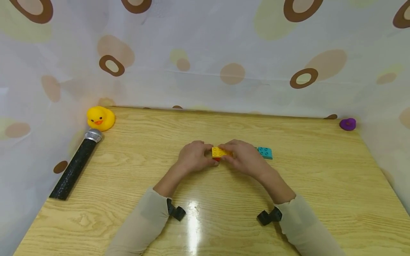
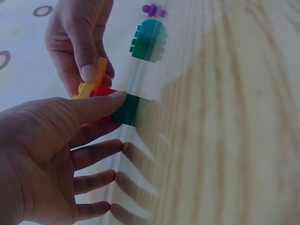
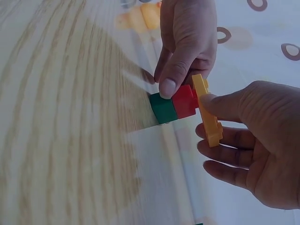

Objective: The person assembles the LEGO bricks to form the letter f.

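Note:
At the middle of the table, my left hand (image 1: 193, 156) pinches a small stack of a red brick (image 3: 184, 101) on a green brick (image 3: 163, 108), thumb on one side and fingers opposite. My right hand (image 1: 245, 158) holds a long, thin yellow brick (image 1: 217, 152) between thumb and fingers. The yellow brick lies across the red brick's top, its far end jutting out under the right hand. In the left wrist view, the left hand's other fingers spread out near the tabletop. A turquoise brick (image 1: 265, 153) with a green brick (image 2: 144, 48) beneath it stands just beyond the right hand.
A yellow rubber duck (image 1: 100, 118) sits at the back left corner, with a black microphone (image 1: 75, 163) along the left edge. A small purple object (image 1: 348, 124) lies at the back right. Patterned cloth (image 1: 205, 85) walls the wooden table (image 1: 144, 220) at back and sides.

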Action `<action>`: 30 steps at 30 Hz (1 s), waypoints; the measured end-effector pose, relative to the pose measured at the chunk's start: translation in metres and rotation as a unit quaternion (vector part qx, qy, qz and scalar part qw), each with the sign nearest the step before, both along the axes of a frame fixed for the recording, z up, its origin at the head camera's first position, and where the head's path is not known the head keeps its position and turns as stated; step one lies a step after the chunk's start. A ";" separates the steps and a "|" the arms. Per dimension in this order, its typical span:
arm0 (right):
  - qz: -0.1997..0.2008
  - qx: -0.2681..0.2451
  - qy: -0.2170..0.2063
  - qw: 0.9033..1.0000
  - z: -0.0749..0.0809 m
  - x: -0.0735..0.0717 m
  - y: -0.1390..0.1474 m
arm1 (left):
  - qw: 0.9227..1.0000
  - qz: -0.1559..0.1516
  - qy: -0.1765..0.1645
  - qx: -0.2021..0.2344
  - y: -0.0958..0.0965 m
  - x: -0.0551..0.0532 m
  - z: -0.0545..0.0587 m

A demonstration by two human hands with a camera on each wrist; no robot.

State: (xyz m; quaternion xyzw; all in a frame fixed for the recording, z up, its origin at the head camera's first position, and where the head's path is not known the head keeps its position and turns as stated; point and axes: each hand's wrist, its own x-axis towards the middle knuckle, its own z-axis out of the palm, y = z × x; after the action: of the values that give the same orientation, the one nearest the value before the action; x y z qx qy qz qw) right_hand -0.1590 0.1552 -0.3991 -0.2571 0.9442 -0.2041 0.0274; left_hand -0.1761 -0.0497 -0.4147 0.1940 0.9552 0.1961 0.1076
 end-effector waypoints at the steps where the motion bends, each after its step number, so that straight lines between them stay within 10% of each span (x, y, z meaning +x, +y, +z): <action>1: -0.001 0.002 0.001 1.000 0.000 0.000 0.000 | 1.000 0.000 -0.002 0.001 0.000 0.000 0.000; 30: 0.025 0.011 0.024 0.999 -0.002 0.004 -0.005 | 1.000 0.004 -0.014 -0.006 -0.001 -0.001 0.000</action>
State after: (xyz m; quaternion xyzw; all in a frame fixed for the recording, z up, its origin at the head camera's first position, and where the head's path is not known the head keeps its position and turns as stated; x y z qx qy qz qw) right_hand -0.1550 0.1502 -0.4012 -0.2854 0.9400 -0.1867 0.0131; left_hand -0.1769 -0.0503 -0.4145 0.1867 0.9555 0.1936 0.1211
